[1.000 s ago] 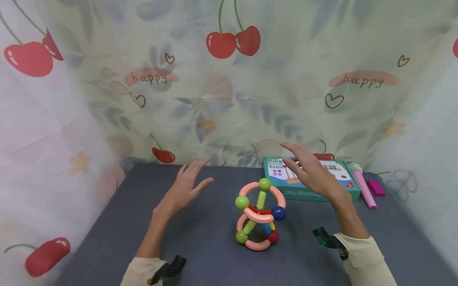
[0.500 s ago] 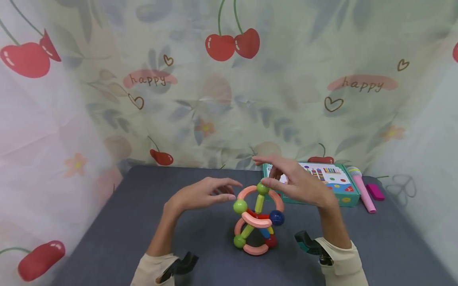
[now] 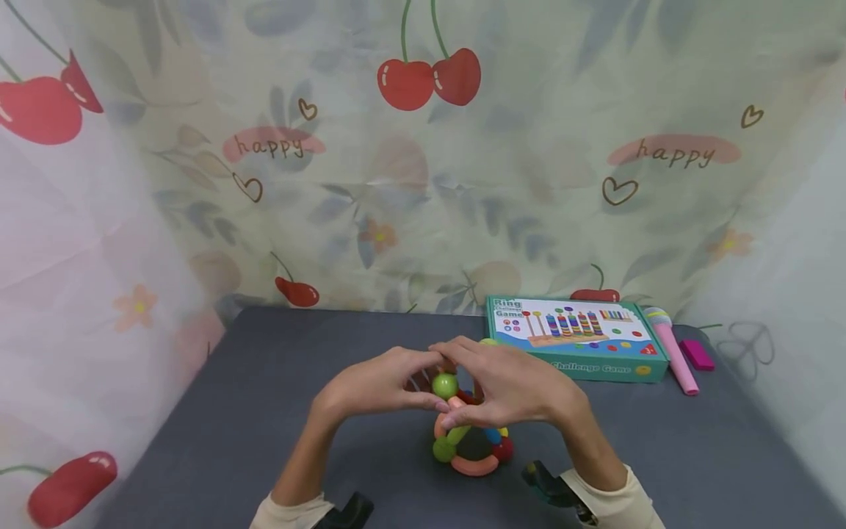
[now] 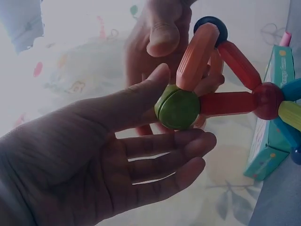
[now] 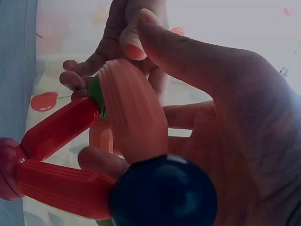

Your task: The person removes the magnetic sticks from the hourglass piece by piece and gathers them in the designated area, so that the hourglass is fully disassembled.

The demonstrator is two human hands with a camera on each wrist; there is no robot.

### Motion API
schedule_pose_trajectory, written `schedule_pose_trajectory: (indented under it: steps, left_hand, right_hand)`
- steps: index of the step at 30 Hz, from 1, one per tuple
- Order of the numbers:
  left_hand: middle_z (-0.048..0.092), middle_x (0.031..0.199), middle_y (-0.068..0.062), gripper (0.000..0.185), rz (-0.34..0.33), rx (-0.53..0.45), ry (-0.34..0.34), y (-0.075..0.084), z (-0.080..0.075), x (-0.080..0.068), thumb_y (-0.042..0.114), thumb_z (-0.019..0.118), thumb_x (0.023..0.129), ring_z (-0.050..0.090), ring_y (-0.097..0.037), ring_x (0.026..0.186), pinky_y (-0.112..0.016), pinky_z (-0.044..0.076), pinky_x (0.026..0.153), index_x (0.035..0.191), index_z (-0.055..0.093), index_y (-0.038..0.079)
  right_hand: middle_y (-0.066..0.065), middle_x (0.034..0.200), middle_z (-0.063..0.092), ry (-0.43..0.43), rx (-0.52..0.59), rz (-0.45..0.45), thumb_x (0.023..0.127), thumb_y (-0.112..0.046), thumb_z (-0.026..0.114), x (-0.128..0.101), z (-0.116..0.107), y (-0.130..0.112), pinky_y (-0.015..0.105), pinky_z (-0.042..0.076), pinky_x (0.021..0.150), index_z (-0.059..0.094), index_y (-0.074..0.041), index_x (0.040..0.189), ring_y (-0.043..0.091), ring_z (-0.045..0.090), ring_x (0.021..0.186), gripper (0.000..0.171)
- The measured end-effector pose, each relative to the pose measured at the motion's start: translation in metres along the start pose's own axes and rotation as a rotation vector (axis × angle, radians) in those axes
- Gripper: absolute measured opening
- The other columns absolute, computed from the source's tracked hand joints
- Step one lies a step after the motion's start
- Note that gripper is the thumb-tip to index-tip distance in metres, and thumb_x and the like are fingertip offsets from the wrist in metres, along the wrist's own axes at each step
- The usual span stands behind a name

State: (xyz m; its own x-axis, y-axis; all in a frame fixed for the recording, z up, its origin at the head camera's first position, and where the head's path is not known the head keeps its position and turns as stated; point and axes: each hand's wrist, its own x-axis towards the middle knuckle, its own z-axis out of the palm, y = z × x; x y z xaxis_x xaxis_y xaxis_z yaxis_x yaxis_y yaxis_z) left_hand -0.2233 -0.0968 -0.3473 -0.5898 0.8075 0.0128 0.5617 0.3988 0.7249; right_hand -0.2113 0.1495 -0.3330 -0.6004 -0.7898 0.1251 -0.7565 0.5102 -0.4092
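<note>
A magnetic ball-and-stick toy (image 3: 474, 467) stands upright on the dark table, its upper half partly hidden by both hands. My left hand (image 3: 377, 382) comes in from the left, thumb and fairly straight fingers around a green ball (image 4: 178, 110). The thumb tip is right at that ball in the left wrist view. From the right, my right hand (image 3: 515, 382) arches around the upper part, with the fingers behind an orange curved stick (image 5: 134, 113) and the thumb apart from it. Close to its palm is a dark blue ball (image 5: 164, 193). Both hands' fingertips nearly meet over the toy.
A green "Ring Challenge Game" box (image 3: 581, 345) lies at the back right, behind the right hand. Beside it are a pink toy microphone (image 3: 673, 353) and a small magenta block (image 3: 697, 355). A printed curtain (image 3: 423, 220) hangs behind the table.
Both hands have come inward from either side and lowered around the top of the toy. The toy stays where it was, and the box is more exposed.
</note>
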Motion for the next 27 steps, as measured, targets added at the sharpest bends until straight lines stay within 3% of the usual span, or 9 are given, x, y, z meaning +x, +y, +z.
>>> schedule_pose_trajectory:
  steps: [5, 9, 14, 21, 27]
  left_hand:
    - [0.074, 0.102, 0.001, 0.026, 0.052, 0.023, 0.037, 0.001, 0.003, 0.002, 0.026, 0.072, 0.099, 0.069, -0.004, 0.083, -0.02, 0.056, 0.077, 0.122, 0.068, 0.014]
    - [0.07, 0.089, 0.003, 0.02, 0.052, 0.058, 0.059, 0.001, 0.001, 0.001, 0.024, 0.073, 0.098, 0.058, -0.008, 0.067, -0.018, 0.048, 0.066, 0.117, 0.072, 0.015]
    - [0.073, 0.088, -0.003, 0.017, 0.063, 0.072, 0.06, 0.001, 0.0, 0.0, 0.024, 0.072, 0.098, 0.057, -0.008, 0.065, -0.018, 0.048, 0.065, 0.113, 0.072, 0.015]
    - [0.071, 0.088, 0.004, 0.019, 0.076, 0.086, 0.072, 0.001, 0.001, 0.0, 0.024, 0.073, 0.098, 0.055, 0.001, 0.064, -0.017, 0.048, 0.065, 0.115, 0.072, 0.015]
    - [0.068, 0.083, 0.004, 0.019, 0.082, 0.091, 0.07, 0.001, 0.001, 0.001, 0.023, 0.072, 0.099, 0.053, 0.002, 0.063, -0.017, 0.047, 0.064, 0.115, 0.071, 0.014]
  right_hand:
    - [-0.006, 0.125, 0.062, -0.024, 0.072, 0.017, 0.094, -0.049, 0.075, 0.002, 0.005, 0.004, 0.021, 0.051, 0.068, 0.053, -0.019, 0.148, 0.0, 0.056, 0.07, 0.065]
    - [-0.009, 0.105, 0.063, -0.06, 0.168, 0.012, 0.098, -0.042, 0.072, 0.009, 0.01, 0.008, 0.022, 0.051, 0.067, 0.054, -0.018, 0.144, 0.006, 0.058, 0.07, 0.055]
    - [-0.01, 0.092, 0.061, -0.076, 0.214, 0.007, 0.097, -0.038, 0.074, 0.014, 0.012, 0.013, 0.022, 0.051, 0.063, 0.056, -0.016, 0.141, 0.005, 0.057, 0.065, 0.052]
    - [-0.008, 0.098, 0.063, -0.078, 0.233, 0.012, 0.095, -0.034, 0.077, 0.015, 0.013, 0.015, 0.024, 0.052, 0.067, 0.058, -0.016, 0.138, 0.008, 0.059, 0.07, 0.05]
    - [-0.006, 0.097, 0.064, -0.092, 0.246, 0.031, 0.095, -0.035, 0.074, 0.017, 0.013, 0.015, 0.023, 0.052, 0.066, 0.06, -0.015, 0.128, 0.005, 0.058, 0.07, 0.041]
